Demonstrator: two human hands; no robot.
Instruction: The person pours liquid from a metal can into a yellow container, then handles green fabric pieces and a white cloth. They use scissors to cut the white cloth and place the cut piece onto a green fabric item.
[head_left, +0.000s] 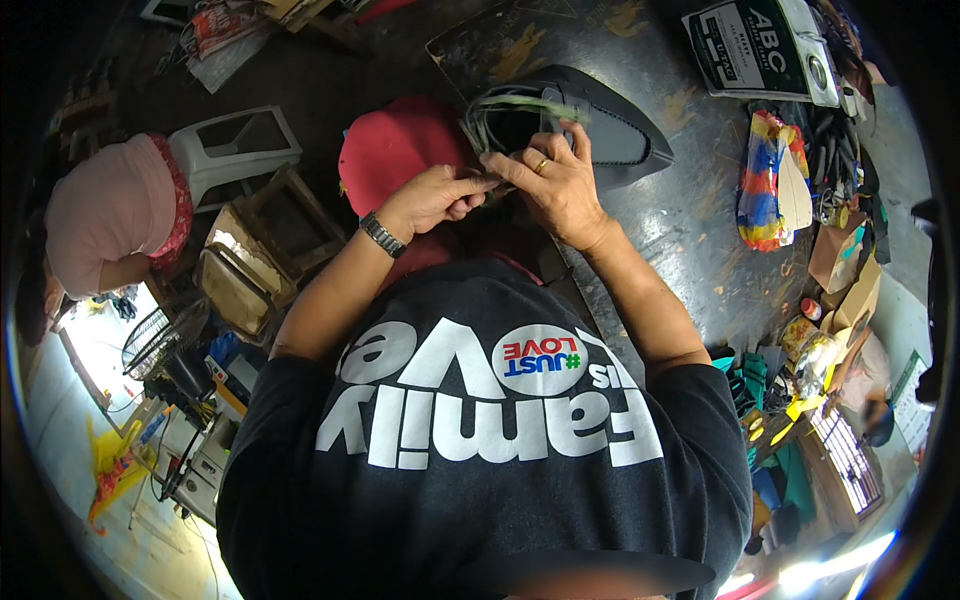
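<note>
A black shoe [625, 125] lies on the dark worktable with its pointed toe to the right and its opening toward me. My right hand [562, 190], with a ring on one finger, is closed on the near rim of the opening. At the heel end, my left hand [435, 202] has its thumb and forefinger pinched together, close to the right fingertips. What lies between these left fingertips is too small to make out. Pale greenish strands or edging [525, 101] run along the shoe's far rim. A red rounded surface [395, 150] is just beyond my left hand.
The scuffed table [690, 205] extends right, bearing a white-and-green metal can [765, 50] and a multicoloured plastic bag [765, 180]. At left are a white plastic chair [240, 145], wooden frames [290, 215], a fan [165, 335] and another person in a pink top [110, 210].
</note>
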